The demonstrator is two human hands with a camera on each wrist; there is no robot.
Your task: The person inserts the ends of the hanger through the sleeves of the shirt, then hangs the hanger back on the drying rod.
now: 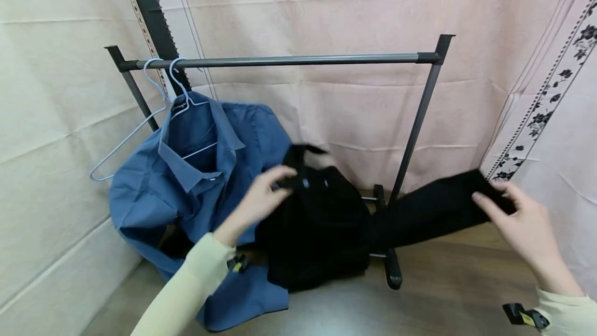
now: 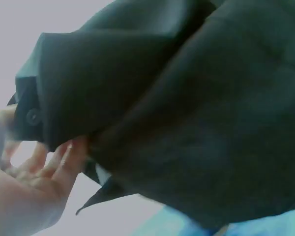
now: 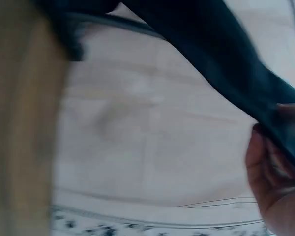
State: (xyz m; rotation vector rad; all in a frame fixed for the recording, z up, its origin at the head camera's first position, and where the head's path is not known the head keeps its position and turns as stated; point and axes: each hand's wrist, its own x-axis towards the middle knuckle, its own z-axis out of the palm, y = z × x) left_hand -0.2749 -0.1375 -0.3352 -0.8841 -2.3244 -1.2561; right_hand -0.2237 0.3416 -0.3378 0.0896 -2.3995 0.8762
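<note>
A black shirt (image 1: 322, 232) hangs in the air between my two hands, in front of the rack's right half. My left hand (image 1: 266, 193) pinches it near the collar in the head view; a button and a folded edge of the black cloth show beside the fingers (image 2: 71, 157) in the left wrist view. Out to the right, my right hand (image 1: 522, 222) grips the end of one sleeve (image 1: 434, 209), which is stretched sideways. To the left of the black shirt, a blue shirt (image 1: 261, 123) hangs on a light-coloured hanger (image 1: 179, 84).
A dark metal clothes rack (image 1: 298, 60) spans the view, with its right post (image 1: 415, 128) behind the sleeve. A second, bare hanger (image 1: 126, 141) hangs at the rack's left end. Pale curtains (image 1: 364, 19) surround it, above a wooden floor (image 1: 443, 289).
</note>
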